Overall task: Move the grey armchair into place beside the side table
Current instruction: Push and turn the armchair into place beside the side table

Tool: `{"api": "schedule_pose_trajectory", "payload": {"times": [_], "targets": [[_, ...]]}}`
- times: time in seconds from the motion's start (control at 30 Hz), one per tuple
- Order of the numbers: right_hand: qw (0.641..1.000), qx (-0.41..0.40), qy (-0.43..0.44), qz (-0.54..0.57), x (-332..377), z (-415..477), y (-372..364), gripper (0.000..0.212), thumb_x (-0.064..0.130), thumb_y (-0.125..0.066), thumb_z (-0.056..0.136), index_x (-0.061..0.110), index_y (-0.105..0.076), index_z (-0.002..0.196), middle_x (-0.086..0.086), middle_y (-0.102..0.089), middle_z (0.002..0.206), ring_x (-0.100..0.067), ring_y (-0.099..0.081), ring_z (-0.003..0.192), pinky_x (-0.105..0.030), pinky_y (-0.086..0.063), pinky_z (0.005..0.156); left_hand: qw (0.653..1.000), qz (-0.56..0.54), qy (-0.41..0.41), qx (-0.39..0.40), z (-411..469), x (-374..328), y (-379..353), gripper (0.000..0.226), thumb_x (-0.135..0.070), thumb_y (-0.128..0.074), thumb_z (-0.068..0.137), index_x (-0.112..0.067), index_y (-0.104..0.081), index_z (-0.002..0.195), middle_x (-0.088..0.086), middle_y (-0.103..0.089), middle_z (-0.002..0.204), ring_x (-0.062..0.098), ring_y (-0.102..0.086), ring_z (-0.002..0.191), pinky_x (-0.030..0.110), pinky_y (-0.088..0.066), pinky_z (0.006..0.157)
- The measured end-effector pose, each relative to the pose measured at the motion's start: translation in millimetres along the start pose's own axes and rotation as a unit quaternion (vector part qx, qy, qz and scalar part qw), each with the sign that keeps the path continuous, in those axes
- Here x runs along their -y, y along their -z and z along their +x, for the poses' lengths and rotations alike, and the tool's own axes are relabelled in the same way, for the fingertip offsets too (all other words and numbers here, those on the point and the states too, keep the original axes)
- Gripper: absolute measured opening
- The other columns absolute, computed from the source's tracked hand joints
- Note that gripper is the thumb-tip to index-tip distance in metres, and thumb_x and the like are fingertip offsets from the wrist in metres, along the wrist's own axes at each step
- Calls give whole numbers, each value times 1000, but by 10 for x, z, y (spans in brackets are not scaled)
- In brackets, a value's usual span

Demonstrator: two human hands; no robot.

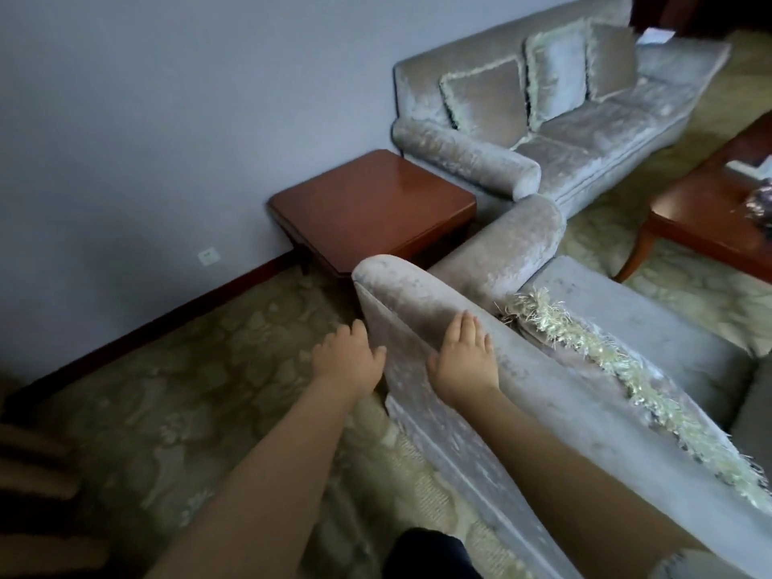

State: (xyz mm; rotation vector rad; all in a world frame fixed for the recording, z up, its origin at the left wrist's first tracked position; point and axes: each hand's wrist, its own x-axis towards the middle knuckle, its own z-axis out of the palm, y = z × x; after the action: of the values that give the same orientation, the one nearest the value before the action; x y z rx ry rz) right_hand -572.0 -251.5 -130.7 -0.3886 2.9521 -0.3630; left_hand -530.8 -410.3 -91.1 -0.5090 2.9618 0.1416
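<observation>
The grey velvet armchair (417, 298) fills the lower right, seen from behind its backrest. Its left arm (509, 252) reaches up to the corner of the dark red wooden side table (372, 202), which stands against the wall. My right hand (463, 357) lies flat, fingers spread, on top of the backrest near its left end. My left hand (349, 359) rests against the back face of that same corner, fingers apart, gripping nothing. A fringed cushion (605, 353) lies along the chair's seat behind the backrest.
A matching grey sofa (585, 152) with three cushions stands beyond the side table along the wall. A wooden coffee table (710, 219) is at the right. Patterned carpet (188, 390) spreads to the left of the chair, with a wall socket (207, 257) above the skirting.
</observation>
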Motion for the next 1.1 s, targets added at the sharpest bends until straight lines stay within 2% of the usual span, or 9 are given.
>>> {"api": "schedule_pose_trajectory", "payload": {"times": [0.2,0.3,0.4,0.53,0.67,0.8,0.93,1.03,1.1], "targets": [[988,43,-147,23,386,1165,-158,68,53,-22,92,12,-16,146,-16,-13,155,-45,-8,139,-59,-9,109,991,23,-130,-7,1162,175,-37,56,-48,-39,91,-15,-34,136,7,-46,131,26,-46,116,40,-41,87],[983,27,-181,-18,452,1630,-291,79,63,-16,86,6,-31,139,-19,-35,145,-45,-30,128,-56,-24,100,985,16,-170,-8,1874,269,21,51,-47,-40,91,-18,-38,132,5,-49,125,25,-48,112,40,-41,84],[982,23,-187,-6,514,1915,-348,81,64,-11,84,7,-40,133,-18,-47,135,-41,-42,120,-53,-31,95,973,9,-221,61,2364,354,-42,55,-50,-37,92,-19,-33,137,4,-43,131,24,-46,115,39,-43,87],[985,-6,-169,18,544,2116,-340,65,56,-14,86,14,-53,117,-12,-58,118,-32,-52,107,-46,-36,89,972,-118,-137,148,2582,115,-270,57,-48,-35,95,-16,-28,142,9,-40,136,26,-46,118,38,-40,94],[982,-30,-184,13,529,2189,-353,58,56,-17,84,20,-58,104,-5,-63,108,-27,-54,101,-42,-38,85,991,-105,-80,13,2650,-94,-391,41,-46,-32,95,-17,-52,117,4,-56,115,22,-55,99,33,-41,77],[981,-22,-191,0,566,2170,-333,53,55,-21,86,24,-54,113,-1,-60,115,-24,-52,108,-40,-37,90,984,-139,-115,-6,2647,-31,-416,39,-45,-39,91,-18,-55,115,1,-58,110,19,-56,95,31,-43,71],[978,44,-199,49,512,2297,-334,46,52,-24,91,29,-46,123,2,-54,126,-22,-48,115,-41,-34,93,975,-173,-141,-9,2644,0,-424,39,-44,-43,89,-19,-55,115,-1,-59,107,16,-57,93,29,-45,71],[970,146,-109,163,440,2769,-293,39,41,-27,98,29,-45,131,3,-50,134,-18,-45,120,-37,-33,100,969,-194,-153,6,2716,9,-452,34,-43,-40,86,-21,-54,108,-3,-56,101,17,-55,89,31,-46,70],[942,245,-48,222,494,3137,-282,38,27,-29,101,20,-48,132,0,-47,140,-16,-40,127,-29,-27,107,970,-188,-153,14,2736,2,-453,35,-43,-42,84,-20,-56,107,-1,-57,100,18,-56,88,32,-46,70]]}}
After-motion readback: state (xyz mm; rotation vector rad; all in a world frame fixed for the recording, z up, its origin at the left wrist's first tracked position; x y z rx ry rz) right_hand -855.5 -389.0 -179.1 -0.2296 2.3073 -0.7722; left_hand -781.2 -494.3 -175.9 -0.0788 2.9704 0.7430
